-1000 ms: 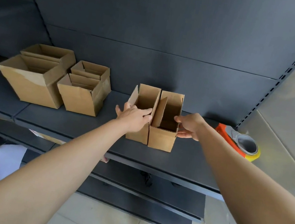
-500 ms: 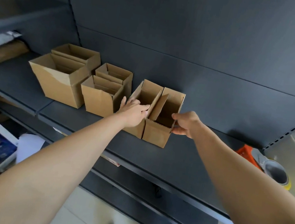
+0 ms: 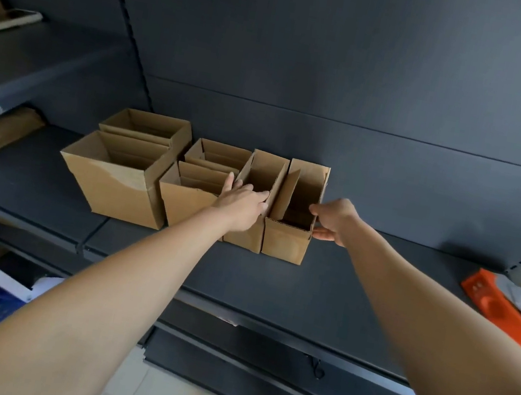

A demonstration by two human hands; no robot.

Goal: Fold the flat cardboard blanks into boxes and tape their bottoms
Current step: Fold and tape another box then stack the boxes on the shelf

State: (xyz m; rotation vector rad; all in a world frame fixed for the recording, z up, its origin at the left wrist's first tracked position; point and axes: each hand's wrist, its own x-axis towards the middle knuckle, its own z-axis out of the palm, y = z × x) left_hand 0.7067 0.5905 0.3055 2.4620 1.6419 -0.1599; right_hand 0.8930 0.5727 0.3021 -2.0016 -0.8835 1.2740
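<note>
A brown package (image 3: 2, 131) lies at the far left of the shelf (image 3: 340, 288). Next stand two large boxes (image 3: 114, 189), one behind the other, then two small boxes (image 3: 187, 201), all open-topped. The left narrow box (image 3: 263, 173) now stands right beside the small boxes; one second ago a clear gap separated them. The left hand (image 3: 244, 205) holds its near end, fingers spread and hooked over the rim. The right narrow box (image 3: 286, 242) touches the left one along its side. The right hand (image 3: 335, 221) grips its near right corner, fingers curled at the rim, thumb against the outer wall. The tape dispenser (image 3: 504, 306) lies well apart, far right.
</note>
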